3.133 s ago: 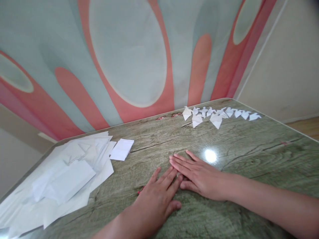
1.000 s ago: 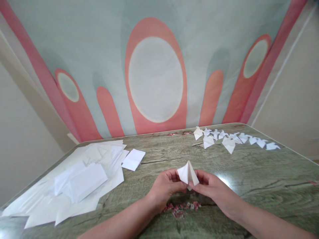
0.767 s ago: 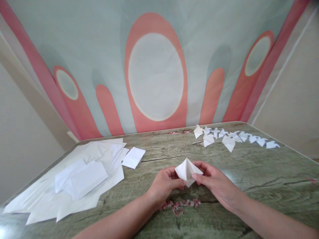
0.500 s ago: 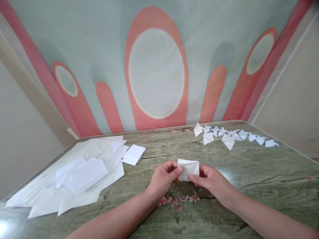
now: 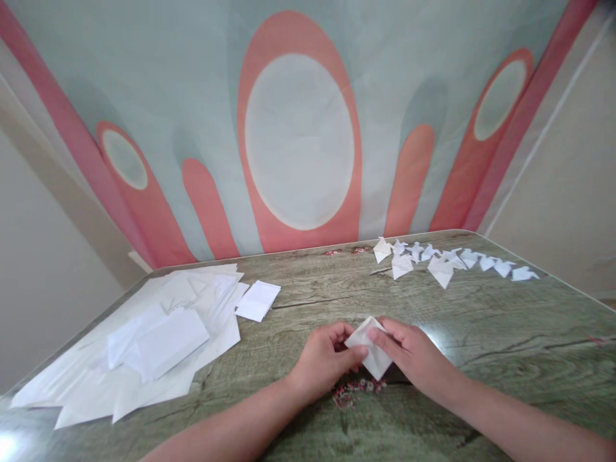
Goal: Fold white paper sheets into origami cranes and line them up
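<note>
A small folded white paper piece point(image 5: 373, 354) lies low over the green wood-grain table point(image 5: 505, 333), near its front middle. My left hand point(image 5: 326, 360) pinches its left corner between thumb and fingers. My right hand point(image 5: 411, 354) holds its upper right side, fingers laid over the fold. Both hands meet at the paper, almost touching the tabletop.
A loose heap of white paper sheets point(image 5: 144, 333) covers the table's left side, with one small sheet point(image 5: 258, 299) at its right edge. Several folded white paper figures point(image 5: 443, 260) line the far right edge. A red floral print point(image 5: 353, 388) shows on the table under my hands.
My hands went from lying flat on the table to holding a folded paper up. Over the last second they turned and flattened it and lowered it toward the tabletop.
</note>
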Tool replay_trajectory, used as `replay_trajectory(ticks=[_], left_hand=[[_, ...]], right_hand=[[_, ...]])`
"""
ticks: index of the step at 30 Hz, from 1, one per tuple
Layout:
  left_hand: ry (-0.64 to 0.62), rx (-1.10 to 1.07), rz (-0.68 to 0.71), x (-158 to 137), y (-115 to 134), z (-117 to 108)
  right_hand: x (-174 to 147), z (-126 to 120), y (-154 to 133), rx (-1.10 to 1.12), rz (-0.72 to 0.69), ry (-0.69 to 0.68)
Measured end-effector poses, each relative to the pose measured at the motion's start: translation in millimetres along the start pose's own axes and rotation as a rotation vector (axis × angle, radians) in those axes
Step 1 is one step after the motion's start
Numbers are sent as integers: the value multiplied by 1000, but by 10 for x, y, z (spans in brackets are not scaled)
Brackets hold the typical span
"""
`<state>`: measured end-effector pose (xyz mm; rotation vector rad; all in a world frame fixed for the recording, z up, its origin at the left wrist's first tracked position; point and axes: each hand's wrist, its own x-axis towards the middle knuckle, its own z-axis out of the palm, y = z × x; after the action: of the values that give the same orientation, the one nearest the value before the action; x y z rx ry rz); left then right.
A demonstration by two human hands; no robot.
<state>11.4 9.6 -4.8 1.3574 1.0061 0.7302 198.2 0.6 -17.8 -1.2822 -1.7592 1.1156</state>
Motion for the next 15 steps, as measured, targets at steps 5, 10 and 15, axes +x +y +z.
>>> replay_trajectory(ticks=[5,10,15], left_hand=[[-7,75,1,-21,61,-43],[-37,240,-34,-38,87,-66],[-69,185,-63,-31,76,-39]], right_hand=[[-16,-10,-33,-45,1,9],[18,-62,-56,-27,-29,23],[1,-101,-79,-71,-20,109]])
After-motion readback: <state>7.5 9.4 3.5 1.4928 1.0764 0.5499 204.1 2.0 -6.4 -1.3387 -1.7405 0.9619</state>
